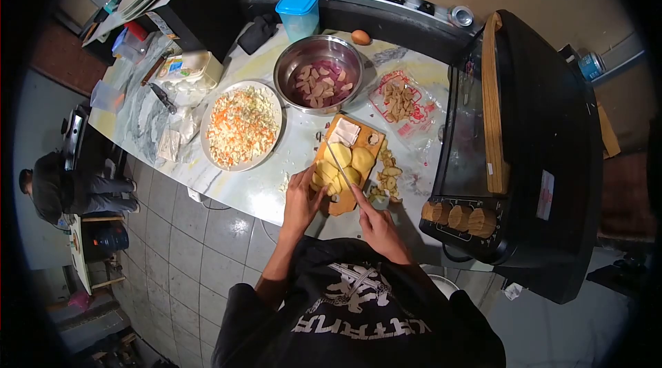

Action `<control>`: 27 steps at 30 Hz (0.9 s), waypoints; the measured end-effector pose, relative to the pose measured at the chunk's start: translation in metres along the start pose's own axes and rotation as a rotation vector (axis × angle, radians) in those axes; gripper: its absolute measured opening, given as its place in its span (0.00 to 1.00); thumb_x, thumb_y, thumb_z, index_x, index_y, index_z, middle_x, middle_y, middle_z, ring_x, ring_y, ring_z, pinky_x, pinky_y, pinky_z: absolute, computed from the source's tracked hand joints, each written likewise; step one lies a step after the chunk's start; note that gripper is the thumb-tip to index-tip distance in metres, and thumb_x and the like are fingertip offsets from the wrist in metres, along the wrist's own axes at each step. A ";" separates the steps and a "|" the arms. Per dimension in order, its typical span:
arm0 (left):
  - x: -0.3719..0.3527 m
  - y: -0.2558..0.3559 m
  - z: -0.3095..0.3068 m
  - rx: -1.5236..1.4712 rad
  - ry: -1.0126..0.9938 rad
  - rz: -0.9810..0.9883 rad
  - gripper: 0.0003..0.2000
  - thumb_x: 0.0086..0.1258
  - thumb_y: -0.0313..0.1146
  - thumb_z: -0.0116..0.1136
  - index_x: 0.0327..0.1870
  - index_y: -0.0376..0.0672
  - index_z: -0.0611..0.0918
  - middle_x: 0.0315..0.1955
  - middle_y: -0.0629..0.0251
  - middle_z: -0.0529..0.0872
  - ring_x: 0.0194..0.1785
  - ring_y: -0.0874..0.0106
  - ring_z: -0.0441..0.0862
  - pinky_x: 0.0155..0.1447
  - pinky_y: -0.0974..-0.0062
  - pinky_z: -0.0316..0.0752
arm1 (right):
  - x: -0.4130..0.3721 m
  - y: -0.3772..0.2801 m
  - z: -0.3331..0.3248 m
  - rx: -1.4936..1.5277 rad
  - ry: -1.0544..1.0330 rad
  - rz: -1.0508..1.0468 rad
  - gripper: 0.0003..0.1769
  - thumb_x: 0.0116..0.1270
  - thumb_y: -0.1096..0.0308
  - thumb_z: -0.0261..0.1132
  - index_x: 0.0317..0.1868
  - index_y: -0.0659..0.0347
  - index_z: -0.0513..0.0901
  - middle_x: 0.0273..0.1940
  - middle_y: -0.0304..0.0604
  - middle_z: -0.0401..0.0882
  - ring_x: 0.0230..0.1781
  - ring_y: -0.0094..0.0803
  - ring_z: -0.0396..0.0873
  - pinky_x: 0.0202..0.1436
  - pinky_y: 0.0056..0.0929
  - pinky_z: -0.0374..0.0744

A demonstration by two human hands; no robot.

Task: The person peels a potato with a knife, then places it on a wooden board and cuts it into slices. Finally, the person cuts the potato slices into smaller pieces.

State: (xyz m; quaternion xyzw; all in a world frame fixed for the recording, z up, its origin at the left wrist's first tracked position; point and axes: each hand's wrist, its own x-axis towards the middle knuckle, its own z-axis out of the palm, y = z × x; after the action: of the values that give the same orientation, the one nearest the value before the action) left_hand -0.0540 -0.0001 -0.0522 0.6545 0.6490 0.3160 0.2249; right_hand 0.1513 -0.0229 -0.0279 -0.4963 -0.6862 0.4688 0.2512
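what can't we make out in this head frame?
All in the head view:
Handle of the long, thin steel knife: mostly hidden in the right hand.
Floor of the round steel bowl: mostly covered by purple-and-tan slices.
Lettering on the small blue can: too small to read.

A kitchen; knife (338, 164), cutting board (338, 207) and metal bowl (294, 59) show it.

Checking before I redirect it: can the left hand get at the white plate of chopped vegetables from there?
Probably yes: the left hand is on the peeled potatoes, but only countertop with small scraps seems to separate it from the plate.
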 end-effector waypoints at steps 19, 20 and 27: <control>0.024 0.006 -0.011 -0.155 -0.053 -0.033 0.26 0.61 0.34 0.67 0.58 0.32 0.75 0.51 0.46 0.79 0.54 0.50 0.76 0.59 0.62 0.71 | 0.001 -0.002 -0.007 0.101 0.153 -0.026 0.34 0.68 0.81 0.51 0.74 0.53 0.59 0.20 0.38 0.64 0.19 0.20 0.63 0.25 0.23 0.67; 0.027 0.009 -0.013 -0.182 -0.066 -0.035 0.25 0.61 0.34 0.67 0.57 0.32 0.76 0.51 0.47 0.79 0.54 0.50 0.76 0.59 0.62 0.71 | 0.001 -0.001 -0.007 0.098 0.154 -0.029 0.34 0.68 0.81 0.50 0.74 0.53 0.58 0.20 0.37 0.64 0.19 0.20 0.63 0.25 0.23 0.67; 0.045 0.023 -0.007 -0.090 -0.060 0.049 0.22 0.61 0.34 0.66 0.56 0.34 0.78 0.50 0.48 0.80 0.53 0.50 0.77 0.58 0.60 0.72 | 0.000 -0.001 -0.009 0.153 0.202 0.026 0.33 0.70 0.79 0.50 0.75 0.54 0.58 0.22 0.33 0.65 0.21 0.18 0.62 0.26 0.20 0.66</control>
State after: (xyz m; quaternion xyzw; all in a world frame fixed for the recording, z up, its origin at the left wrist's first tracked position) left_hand -0.0450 0.0427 -0.0258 0.6686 0.6109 0.3304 0.2657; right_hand 0.1582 -0.0191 -0.0236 -0.5291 -0.6131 0.4707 0.3502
